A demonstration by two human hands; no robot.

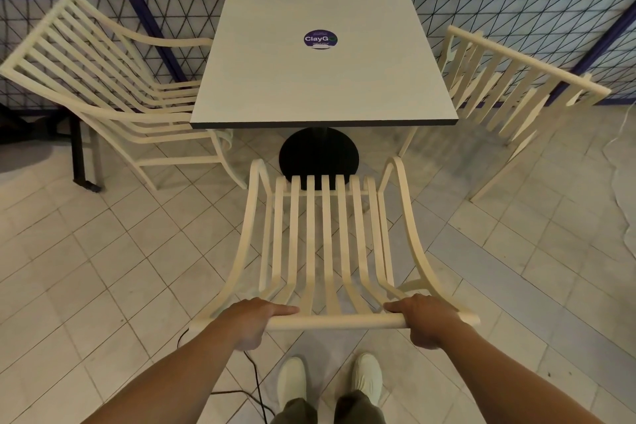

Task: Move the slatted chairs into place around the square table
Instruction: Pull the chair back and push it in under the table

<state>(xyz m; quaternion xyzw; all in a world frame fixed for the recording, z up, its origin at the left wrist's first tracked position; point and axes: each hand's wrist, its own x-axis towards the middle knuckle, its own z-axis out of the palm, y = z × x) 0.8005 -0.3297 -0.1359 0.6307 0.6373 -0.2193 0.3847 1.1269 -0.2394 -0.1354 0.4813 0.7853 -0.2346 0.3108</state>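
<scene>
A cream slatted chair [325, 237] stands in front of me, its seat facing the square white table [323, 79]. My left hand [253, 320] and my right hand [425, 318] both grip the top rail of its back, one near each end. The chair's front edge lies near the table's round black base [318, 157], short of the tabletop. A second slatted chair [103, 79] sits at the table's left side, its seat partly under the top. A third slatted chair [516, 96] stands at the right side.
A purple-framed mesh railing [516, 14] runs behind the table along a pale wall. A dark table leg [81, 155] stands at the left. A black cable [254, 375] lies on the tiled floor by my white shoes [330, 382]. A pale cord [619, 162] trails at the right.
</scene>
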